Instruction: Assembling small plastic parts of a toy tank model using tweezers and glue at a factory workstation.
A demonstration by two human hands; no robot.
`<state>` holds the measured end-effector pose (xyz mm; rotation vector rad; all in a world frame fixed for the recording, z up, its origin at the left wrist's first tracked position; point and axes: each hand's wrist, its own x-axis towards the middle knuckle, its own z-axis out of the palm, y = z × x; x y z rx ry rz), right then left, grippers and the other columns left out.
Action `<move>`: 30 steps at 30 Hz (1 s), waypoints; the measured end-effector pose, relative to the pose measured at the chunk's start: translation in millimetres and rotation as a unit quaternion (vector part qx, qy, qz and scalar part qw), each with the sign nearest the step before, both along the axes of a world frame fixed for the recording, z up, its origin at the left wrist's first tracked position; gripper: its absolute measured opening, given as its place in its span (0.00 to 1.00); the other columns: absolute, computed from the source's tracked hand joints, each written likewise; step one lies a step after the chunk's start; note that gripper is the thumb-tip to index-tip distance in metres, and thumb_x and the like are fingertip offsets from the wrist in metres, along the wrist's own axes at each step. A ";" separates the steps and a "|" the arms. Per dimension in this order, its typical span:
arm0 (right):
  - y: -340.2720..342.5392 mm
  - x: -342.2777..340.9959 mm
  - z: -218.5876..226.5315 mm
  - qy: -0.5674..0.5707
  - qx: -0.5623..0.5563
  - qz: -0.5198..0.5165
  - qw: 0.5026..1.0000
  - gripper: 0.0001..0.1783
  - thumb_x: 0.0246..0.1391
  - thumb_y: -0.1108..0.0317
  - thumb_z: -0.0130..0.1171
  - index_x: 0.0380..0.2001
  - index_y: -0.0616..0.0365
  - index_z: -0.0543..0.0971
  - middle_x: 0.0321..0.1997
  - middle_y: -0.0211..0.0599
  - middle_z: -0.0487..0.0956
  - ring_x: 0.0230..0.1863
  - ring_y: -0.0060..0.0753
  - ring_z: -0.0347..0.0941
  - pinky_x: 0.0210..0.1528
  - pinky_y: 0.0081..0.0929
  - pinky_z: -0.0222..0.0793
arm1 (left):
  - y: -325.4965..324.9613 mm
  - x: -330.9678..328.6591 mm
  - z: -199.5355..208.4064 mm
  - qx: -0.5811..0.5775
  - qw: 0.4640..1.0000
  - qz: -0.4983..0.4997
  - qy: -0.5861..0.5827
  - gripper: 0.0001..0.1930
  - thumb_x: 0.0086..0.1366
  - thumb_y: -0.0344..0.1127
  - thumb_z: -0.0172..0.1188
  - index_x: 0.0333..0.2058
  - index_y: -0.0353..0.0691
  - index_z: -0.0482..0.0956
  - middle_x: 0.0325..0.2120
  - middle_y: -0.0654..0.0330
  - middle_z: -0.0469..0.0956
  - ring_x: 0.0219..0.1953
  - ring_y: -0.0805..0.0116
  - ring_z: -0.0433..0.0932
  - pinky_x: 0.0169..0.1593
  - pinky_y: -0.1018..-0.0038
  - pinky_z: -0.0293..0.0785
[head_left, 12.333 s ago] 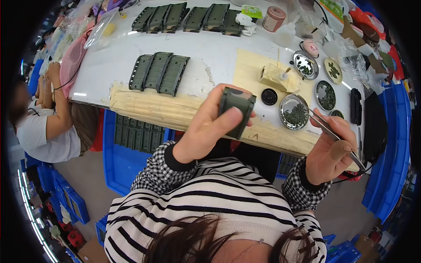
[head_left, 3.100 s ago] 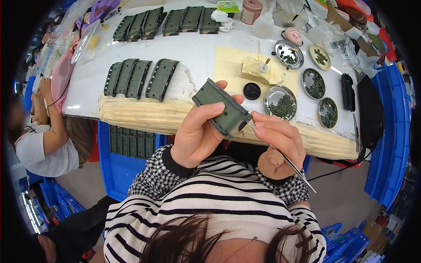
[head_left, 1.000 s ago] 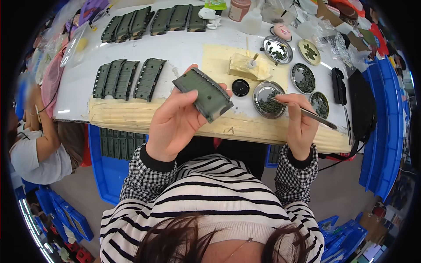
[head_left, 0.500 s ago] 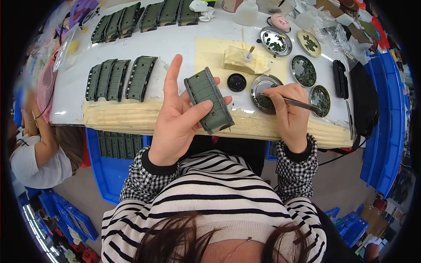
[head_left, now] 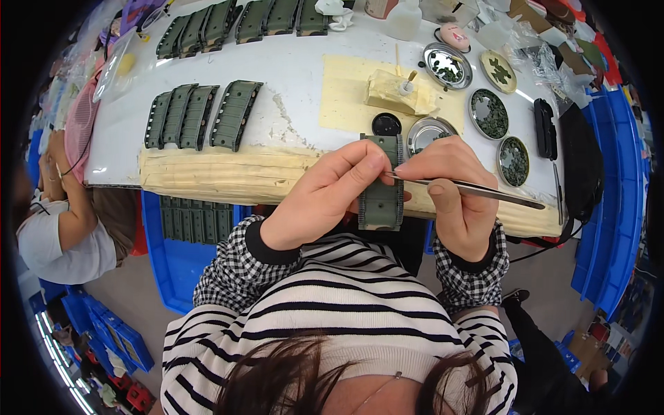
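Observation:
My left hand (head_left: 325, 194) grips a long dark green ridged plastic part (head_left: 381, 187), held upright in front of the table's taped front edge. My right hand (head_left: 453, 194) holds metal tweezers (head_left: 477, 190); their tip touches the part's right side near its upper half. Several small round metal dishes (head_left: 490, 114) with tiny dark pieces stand on the white table just beyond my hands. A black round lid (head_left: 386, 124) lies beside a nearly empty dish (head_left: 429, 131).
Rows of similar green parts (head_left: 200, 117) lie on the white table (head_left: 290, 69) at the left and along the far edge (head_left: 242, 17). A yellowish block (head_left: 398, 93) sits on a yellow mat. Blue bins (head_left: 176, 242) stand under the table. Another person (head_left: 62, 207) sits at the left.
My right hand has come back from the metal dish with the tweezers to the green part. My left hand has turned the part upright and closed its fingers on it.

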<state>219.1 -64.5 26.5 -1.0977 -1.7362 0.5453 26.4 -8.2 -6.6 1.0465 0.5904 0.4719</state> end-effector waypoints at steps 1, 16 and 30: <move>-0.2 -1.3 0.8 0.000 -0.010 0.004 1.000 0.07 0.54 0.68 0.60 0.33 0.61 0.82 0.30 0.34 0.81 0.30 0.36 0.72 0.37 0.28 0.67 | -0.4 -0.9 0.1 -0.012 1.000 0.001 -0.006 0.16 0.73 0.47 0.45 0.37 0.41 0.71 0.28 0.69 0.73 0.30 0.85 0.71 0.30 0.86 0.66; -6.8 -16.8 -1.5 -0.213 0.174 -0.007 0.961 0.17 0.41 0.66 0.63 0.37 0.64 0.80 0.36 0.42 0.80 0.34 0.39 0.80 0.34 0.29 0.78 | -4.0 -1.0 6.0 -0.188 0.973 0.034 -0.129 0.14 0.75 0.42 0.40 0.35 0.40 0.69 0.31 0.67 0.69 0.36 0.79 0.68 0.44 0.80 0.67; -5.5 -17.7 -2.1 -0.177 0.157 -0.003 0.971 0.14 0.47 0.67 0.62 0.36 0.64 0.81 0.35 0.42 0.80 0.33 0.39 0.79 0.34 0.29 0.76 | 0.6 -6.4 -2.2 -0.177 0.970 -0.010 -0.167 0.13 0.75 0.41 0.40 0.40 0.39 0.70 0.35 0.65 0.72 0.38 0.79 0.70 0.45 0.80 0.68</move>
